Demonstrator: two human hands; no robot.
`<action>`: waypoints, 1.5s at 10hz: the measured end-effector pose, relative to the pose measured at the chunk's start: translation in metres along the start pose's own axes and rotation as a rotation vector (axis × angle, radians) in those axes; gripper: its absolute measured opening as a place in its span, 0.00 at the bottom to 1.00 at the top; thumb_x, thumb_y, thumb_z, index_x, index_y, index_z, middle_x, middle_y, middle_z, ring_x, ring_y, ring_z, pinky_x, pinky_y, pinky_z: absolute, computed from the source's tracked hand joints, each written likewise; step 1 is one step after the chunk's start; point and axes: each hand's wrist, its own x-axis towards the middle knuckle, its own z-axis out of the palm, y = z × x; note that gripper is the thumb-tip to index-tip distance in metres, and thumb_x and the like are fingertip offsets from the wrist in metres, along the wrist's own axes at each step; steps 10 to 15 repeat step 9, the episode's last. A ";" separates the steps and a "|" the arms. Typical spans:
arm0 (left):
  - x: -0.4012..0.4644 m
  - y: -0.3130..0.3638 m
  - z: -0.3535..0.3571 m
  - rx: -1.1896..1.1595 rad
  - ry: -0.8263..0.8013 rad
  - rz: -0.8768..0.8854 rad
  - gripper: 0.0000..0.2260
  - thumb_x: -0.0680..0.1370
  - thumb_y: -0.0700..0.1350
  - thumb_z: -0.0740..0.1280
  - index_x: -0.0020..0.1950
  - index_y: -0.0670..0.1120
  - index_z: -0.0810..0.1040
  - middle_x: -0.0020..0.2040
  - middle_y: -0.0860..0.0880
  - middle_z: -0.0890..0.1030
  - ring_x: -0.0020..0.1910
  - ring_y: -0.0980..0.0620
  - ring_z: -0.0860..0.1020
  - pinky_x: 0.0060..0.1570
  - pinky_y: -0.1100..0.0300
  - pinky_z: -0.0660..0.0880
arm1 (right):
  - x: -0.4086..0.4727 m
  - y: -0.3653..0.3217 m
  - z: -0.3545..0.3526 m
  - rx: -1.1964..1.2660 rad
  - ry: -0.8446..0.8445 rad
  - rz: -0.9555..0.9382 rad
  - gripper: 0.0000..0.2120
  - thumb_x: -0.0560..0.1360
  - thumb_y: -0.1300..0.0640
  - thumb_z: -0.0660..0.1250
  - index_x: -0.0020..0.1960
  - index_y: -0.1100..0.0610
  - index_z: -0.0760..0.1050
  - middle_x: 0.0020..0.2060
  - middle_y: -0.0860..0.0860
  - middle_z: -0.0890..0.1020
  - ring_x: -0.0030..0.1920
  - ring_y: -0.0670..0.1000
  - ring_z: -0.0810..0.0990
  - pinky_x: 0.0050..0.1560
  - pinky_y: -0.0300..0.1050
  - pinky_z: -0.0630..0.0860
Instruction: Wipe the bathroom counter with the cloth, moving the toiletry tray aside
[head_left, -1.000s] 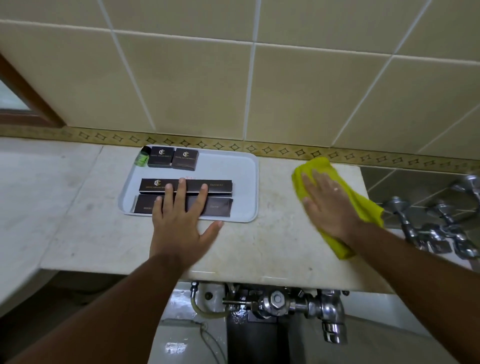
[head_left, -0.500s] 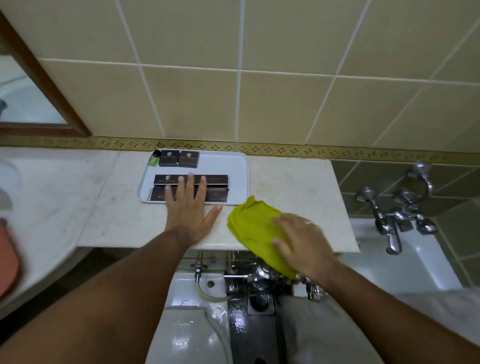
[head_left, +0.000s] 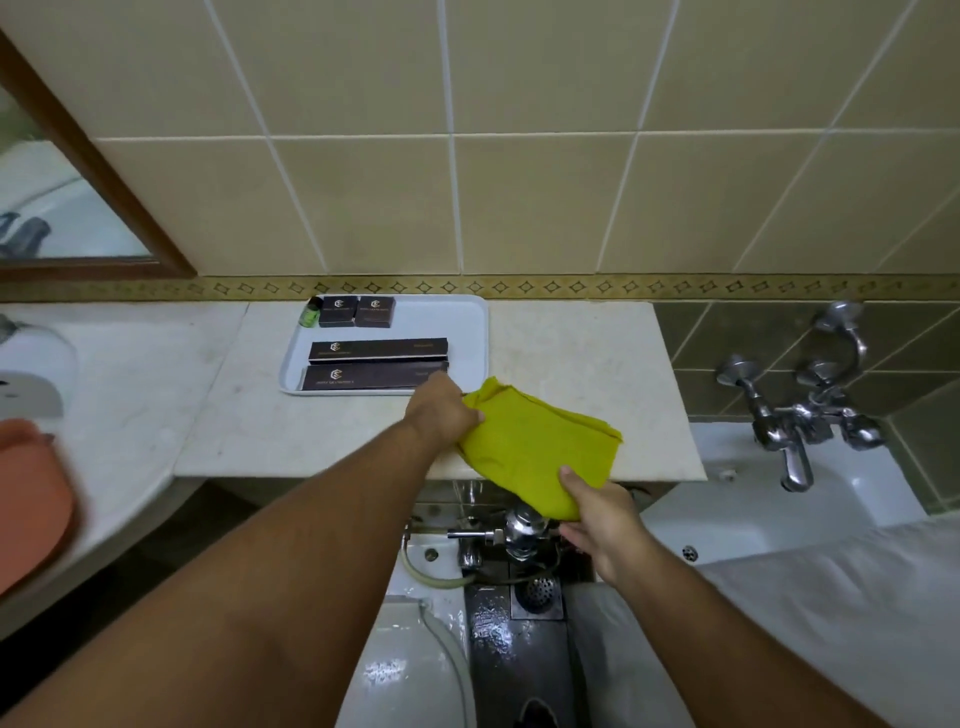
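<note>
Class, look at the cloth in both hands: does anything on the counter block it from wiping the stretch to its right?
Nothing visible does. The cloth lies on the counter, whose right part is bare; the tray sits to the left.

yellow cloth (head_left: 535, 441) draped over the pale counter (head_left: 571, 358) edge, just beside the white toiletry tray (head_left: 467, 332).

Tiled bathroom, marble counter (head_left: 571, 343), wall taps (head_left: 795, 410), floor drain (head_left: 537, 590)

Beige tiled wall (head_left: 540, 202) (patterned border), framed mirror (head_left: 62, 208) at left
</note>
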 end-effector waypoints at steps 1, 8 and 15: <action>-0.013 -0.016 -0.012 -0.331 -0.150 -0.124 0.21 0.75 0.45 0.74 0.61 0.33 0.75 0.56 0.36 0.80 0.50 0.42 0.80 0.50 0.49 0.78 | -0.015 -0.022 0.001 -0.073 -0.024 -0.242 0.10 0.78 0.59 0.68 0.59 0.53 0.76 0.53 0.53 0.83 0.44 0.48 0.82 0.37 0.42 0.77; -0.223 -0.438 -0.277 -1.071 0.592 -0.411 0.14 0.82 0.39 0.64 0.67 0.38 0.74 0.60 0.39 0.81 0.48 0.46 0.81 0.38 0.58 0.81 | -0.159 0.053 0.481 -0.961 -0.733 -0.571 0.05 0.75 0.58 0.71 0.41 0.56 0.77 0.38 0.54 0.78 0.41 0.54 0.78 0.38 0.49 0.78; -0.220 -0.474 -0.271 -1.046 0.574 -0.569 0.11 0.81 0.40 0.66 0.62 0.38 0.76 0.62 0.36 0.80 0.52 0.44 0.79 0.52 0.50 0.79 | -0.151 0.082 0.512 -1.169 -0.664 -0.697 0.17 0.73 0.58 0.72 0.30 0.54 0.68 0.33 0.57 0.75 0.38 0.56 0.77 0.44 0.55 0.78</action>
